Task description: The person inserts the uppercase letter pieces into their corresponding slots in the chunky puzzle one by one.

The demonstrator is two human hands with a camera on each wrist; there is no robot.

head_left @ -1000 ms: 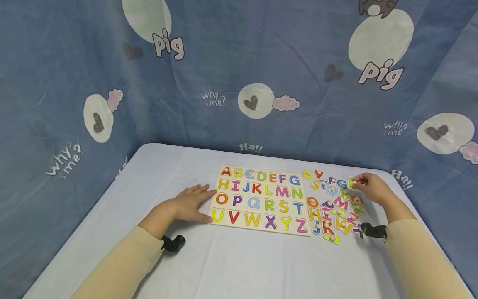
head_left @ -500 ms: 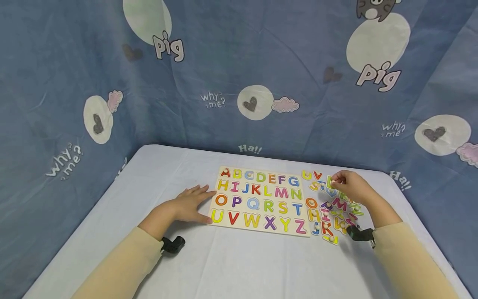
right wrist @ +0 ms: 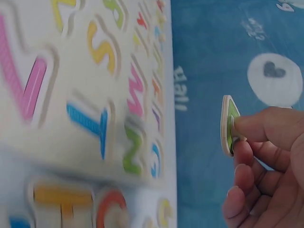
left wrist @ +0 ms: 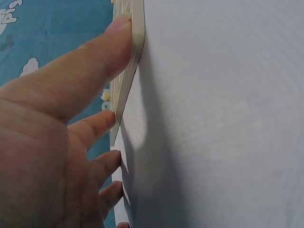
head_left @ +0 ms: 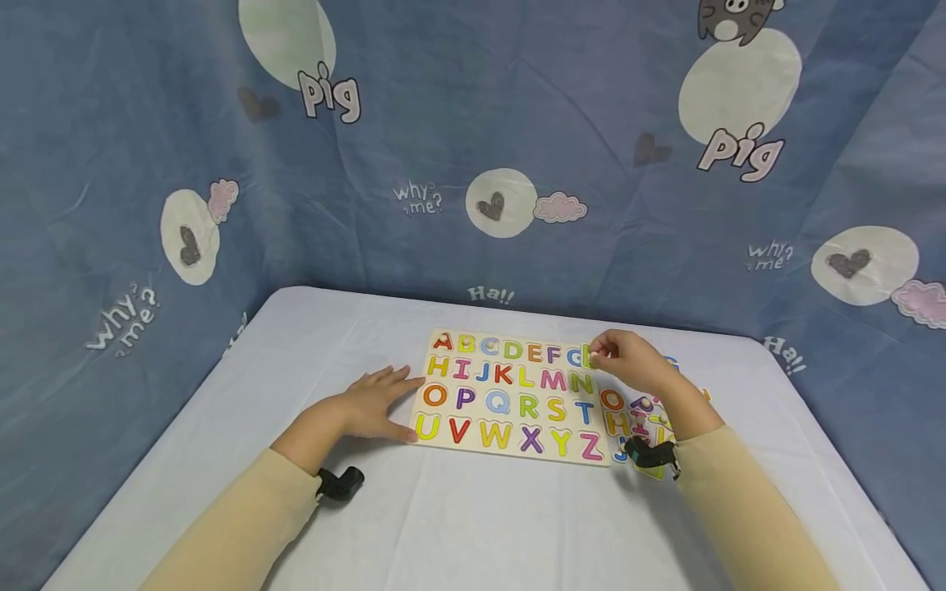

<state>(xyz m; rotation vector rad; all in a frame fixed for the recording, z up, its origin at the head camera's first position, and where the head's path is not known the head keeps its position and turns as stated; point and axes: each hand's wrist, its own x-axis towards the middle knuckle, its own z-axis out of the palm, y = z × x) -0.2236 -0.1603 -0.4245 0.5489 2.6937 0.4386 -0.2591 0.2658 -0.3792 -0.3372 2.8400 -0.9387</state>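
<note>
My right hand (head_left: pixel 634 358) pinches a green letter puzzle piece (right wrist: pixel 227 127) by its knob, between thumb and forefinger. The piece is tilted nearly edge-on in the right wrist view and hangs over the far right corner of the wooden alphabet board (head_left: pixel 479 402). On the board, the A (head_left: pixel 442 341), B (head_left: pixel 466 344) and C (head_left: pixel 489 345) show knobs; the other letters look like coloured recesses. My left hand (head_left: pixel 373 404) lies with fingers spread at the board's left side. Its thumb (left wrist: pixel 102 57) presses the near corner, and the forefinger touches the edge.
Loose knobbed letters, among them an orange O (head_left: pixel 612 400) and an H (head_left: pixel 617 423), lie right of the board, partly hidden under my right forearm. A white cloth (head_left: pixel 473 525) covers the table. Behind it hangs a blue printed curtain (head_left: pixel 414 263).
My right hand has carried the green letter piece leftward from the far side of the loose letters to the board's far right corner. My left hand has stayed at the board's edge.
</note>
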